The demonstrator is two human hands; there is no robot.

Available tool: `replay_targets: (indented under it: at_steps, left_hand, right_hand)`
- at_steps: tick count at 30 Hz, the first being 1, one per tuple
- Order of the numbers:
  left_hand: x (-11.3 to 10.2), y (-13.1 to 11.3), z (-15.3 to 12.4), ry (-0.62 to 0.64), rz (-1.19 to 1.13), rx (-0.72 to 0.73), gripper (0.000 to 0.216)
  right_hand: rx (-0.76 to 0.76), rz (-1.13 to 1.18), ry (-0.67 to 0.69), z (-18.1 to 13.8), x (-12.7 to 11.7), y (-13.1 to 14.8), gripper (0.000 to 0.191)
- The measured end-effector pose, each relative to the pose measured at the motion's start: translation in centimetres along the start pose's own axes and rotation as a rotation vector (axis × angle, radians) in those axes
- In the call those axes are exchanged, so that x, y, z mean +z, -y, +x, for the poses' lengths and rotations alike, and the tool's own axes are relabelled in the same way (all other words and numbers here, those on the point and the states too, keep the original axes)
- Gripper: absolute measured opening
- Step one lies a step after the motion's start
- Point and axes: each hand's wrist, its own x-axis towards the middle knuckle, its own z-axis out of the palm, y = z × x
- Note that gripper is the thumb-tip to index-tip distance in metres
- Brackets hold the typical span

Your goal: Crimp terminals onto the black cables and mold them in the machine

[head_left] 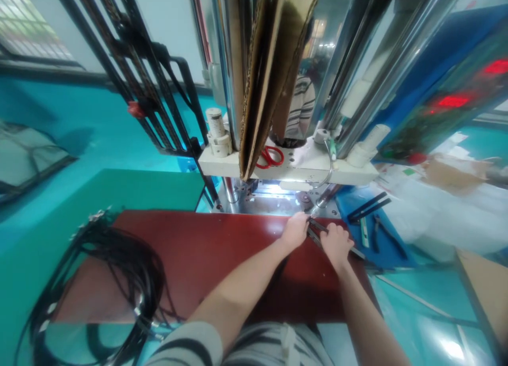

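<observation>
At the far right edge of the reddish-brown table (pixel 190 255), my left hand (pixel 296 231) is closed, its fingertips at the upper end of a dark narrow metal piece with two long bars (pixel 315 235). What those fingertips pinch is too small to name. My right hand (pixel 336 246) is closed over the lower part of the same dark piece, whose exact kind the blur hides. Just beyond both hands is the lit metal bed (pixel 273 203) of a press.
A coil of black cables (pixel 119 260) lies at the table's left. Red-handled scissors (pixel 271 157) and upright cardboard sheets (pixel 264 91) rest on the press's white plate (pixel 230 168). Pliers (pixel 387 234) lie on a blue surface at right, beside plastic bags (pixel 448 212).
</observation>
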Motion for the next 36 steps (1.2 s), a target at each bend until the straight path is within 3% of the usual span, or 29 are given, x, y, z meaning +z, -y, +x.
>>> replay_targets:
  at_steps: [5, 13, 17, 20, 25, 27, 30, 32, 34, 36]
  left_hand:
    - [0.0, -0.1, -0.1, 0.002, -0.008, -0.01, 0.028]
    - [-0.1, 0.4, 0.4, 0.023, -0.154, -0.04, 0.026]
    - [0.1, 0.3, 0.7, 0.079, -0.274, -0.086, 0.025]
    - [0.4, 0.0, 0.7, 0.108, -0.353, -0.128, 0.024]
    - [-0.6, -1.0, -0.5, 0.037, -0.514, -0.2, 0.018]
    - [-1.9, -1.7, -1.5, -0.027, -0.604, -0.234, 0.02]
    - [-4.2, -2.9, -3.6, -0.076, -0.791, -0.307, 0.03]
    - [-5.8, -3.8, -5.1, -0.081, -0.928, -0.36, 0.037]
    - [-7.4, -4.7, -6.6, -0.098, -1.048, -0.393, 0.04]
    - [-8.8, -5.6, -7.8, -0.127, -1.129, -0.397, 0.039]
  right_hand:
    - [0.064, -0.025, 0.035, -0.2, -0.2, -1.5, 0.021]
    - [0.002, -0.037, 0.094, -5.1, -2.7, -11.1, 0.03]
    - [-0.138, 0.055, 0.164, -5.9, -1.9, -11.3, 0.053]
    - [-0.141, 0.034, 0.174, -6.4, -1.4, -10.5, 0.074]
    - [-0.279, 0.058, 0.204, -6.7, -2.8, -10.6, 0.038]
    - [-0.367, 0.078, 0.198, -5.5, -5.0, -10.1, 0.035]
    - [-0.544, 0.174, 0.097, -1.9, -11.3, -7.2, 0.038]
    - [-0.673, 0.27, -0.15, 1.2, -16.9, -3.5, 0.034]
    - [-0.7, 0.152, -0.285, 4.7, -22.1, 1.1, 0.035]
    - [-0.578, -0.128, -0.091, 8.0, -25.5, 5.8, 0.035]
